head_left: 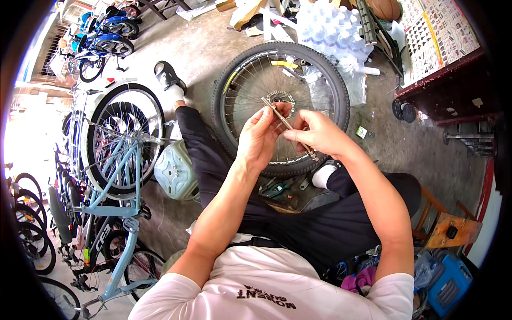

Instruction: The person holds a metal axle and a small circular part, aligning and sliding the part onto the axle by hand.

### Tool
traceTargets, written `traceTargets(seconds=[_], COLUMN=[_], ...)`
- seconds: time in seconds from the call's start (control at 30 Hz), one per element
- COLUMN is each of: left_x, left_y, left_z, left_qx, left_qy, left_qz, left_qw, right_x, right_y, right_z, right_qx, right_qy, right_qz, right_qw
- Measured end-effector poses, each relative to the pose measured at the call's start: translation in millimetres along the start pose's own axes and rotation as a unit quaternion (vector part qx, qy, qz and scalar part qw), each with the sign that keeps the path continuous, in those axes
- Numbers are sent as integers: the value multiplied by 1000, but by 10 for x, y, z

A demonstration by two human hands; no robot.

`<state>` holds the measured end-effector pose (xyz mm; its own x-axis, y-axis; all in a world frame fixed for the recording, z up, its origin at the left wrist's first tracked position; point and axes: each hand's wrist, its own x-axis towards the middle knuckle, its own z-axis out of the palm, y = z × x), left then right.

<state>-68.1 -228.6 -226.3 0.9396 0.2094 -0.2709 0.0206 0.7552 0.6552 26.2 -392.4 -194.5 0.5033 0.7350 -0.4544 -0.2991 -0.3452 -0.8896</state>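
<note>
Left hand (pixel 257 137) and right hand (pixel 317 130) are both clamped on a slim metal rod (pixel 281 118), fingertips pinched around it; rod is held aslant above a spoked wheel (pixel 278 97), near its hub, thicker end to lower right. Wheel is laid on the concrete floor (pixel 405 144). Writing: pale lettering is carried on the wheel's edge, dark lettering on the white shirt (pixel 277 274), white lettering on a black bike frame (pixel 100 240); wall poster (pixel 440 37) is covered with small pictures, print too small to read
</note>
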Motion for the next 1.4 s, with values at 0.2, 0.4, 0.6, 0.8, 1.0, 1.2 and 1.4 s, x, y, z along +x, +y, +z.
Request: traceTargets(seconds=[0.2,0.4,0.6,0.8,1.0,1.2,1.4], left_x=[10,0,10,-12,12,6,23], left_y=[35,11,42,36,68,44,32], left_z=[-10,-1,17,20,44,-1,-59], left_qx=[-4,7,5,22,19,20,20], left_qy=[-7,8,5,3,5,32,51], left_qz=[-13,-4,-11,-11,-15,-29,-33], left_qw=[1000,1000,1000,1000,1000,999,998], right_x=[-20,44,-24,6,14,24,29], right_y=[-21,102,-13,49,20,79,151], right_z=[-15,-4,7,40,-6,-3,22], right_qx=[34,-44,47,-76,15,-165,-189], right_qy=[13,30,14,94,57,89,63], right_qz=[18,2,29,-58,-1,-78,-116], right_qw=[999,999,998,991,998,979,973])
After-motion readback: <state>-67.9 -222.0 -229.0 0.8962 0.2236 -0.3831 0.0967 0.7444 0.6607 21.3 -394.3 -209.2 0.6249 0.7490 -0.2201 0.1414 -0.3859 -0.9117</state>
